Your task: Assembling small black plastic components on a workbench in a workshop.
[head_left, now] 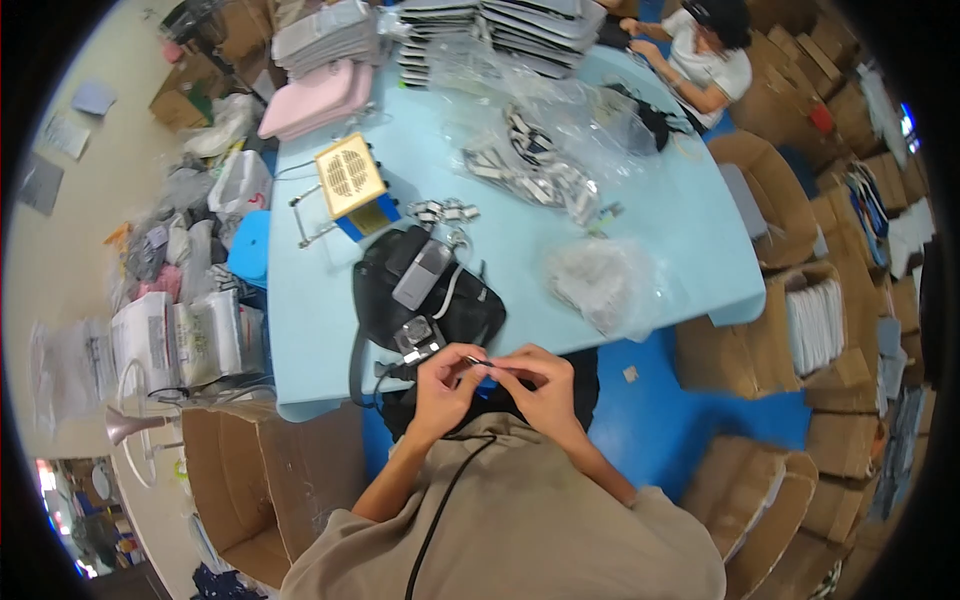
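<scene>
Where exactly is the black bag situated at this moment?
In the head view, the black bag lies on the pale blue table, left of centre, between the gold-and-blue box and the left hand.

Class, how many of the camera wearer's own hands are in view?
2: the left hand and right hand, side by side near the edge of the table, pinching a small dark item.

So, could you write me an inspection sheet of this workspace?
Surface: pale blue table, crowded toward its far side.
Job's things: small dark item, too small to identify; black bag just beyond.
Clutter: crumpled plastic bag, yellow-and-blue box, pink case.
Hands: left hand and right hand close together, pinching the item.
Cables: white cord on the bag; black cable along the shirt.
Surroundings: open cartons both sides; another person, far right.
</scene>
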The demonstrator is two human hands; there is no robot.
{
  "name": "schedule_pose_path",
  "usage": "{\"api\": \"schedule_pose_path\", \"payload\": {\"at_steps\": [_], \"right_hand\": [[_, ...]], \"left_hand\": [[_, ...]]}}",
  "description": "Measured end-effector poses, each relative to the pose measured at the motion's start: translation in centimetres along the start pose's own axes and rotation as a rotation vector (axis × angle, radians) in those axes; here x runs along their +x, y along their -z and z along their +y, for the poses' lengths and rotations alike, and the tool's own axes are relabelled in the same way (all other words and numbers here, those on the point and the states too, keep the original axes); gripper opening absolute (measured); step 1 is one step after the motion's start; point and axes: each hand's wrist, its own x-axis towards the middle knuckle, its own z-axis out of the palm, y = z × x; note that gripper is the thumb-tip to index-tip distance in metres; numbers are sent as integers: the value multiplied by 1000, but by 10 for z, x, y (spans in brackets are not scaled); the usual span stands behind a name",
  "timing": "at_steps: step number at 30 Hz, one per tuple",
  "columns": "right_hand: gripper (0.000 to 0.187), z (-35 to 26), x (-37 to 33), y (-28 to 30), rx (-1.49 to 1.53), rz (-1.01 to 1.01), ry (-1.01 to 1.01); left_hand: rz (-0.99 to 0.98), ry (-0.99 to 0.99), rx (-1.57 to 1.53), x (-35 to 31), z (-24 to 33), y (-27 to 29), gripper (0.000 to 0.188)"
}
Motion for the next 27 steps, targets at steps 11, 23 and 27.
{"api": "schedule_pose_path", "payload": {"at_steps": [11, 23, 27], "right_hand": [[18, 10, -5, -9, 91, 64, -80], [10, 34, 15, 6, -79, -68, -171], [11, 37, 19, 9, -70, -34, -207]], "left_hand": [[-71, 97, 44, 7, 8, 25, 22], [594, -37, 484, 203, 92, 357, 36], [598, 87, 272, 240, 78, 385, 31]]}}
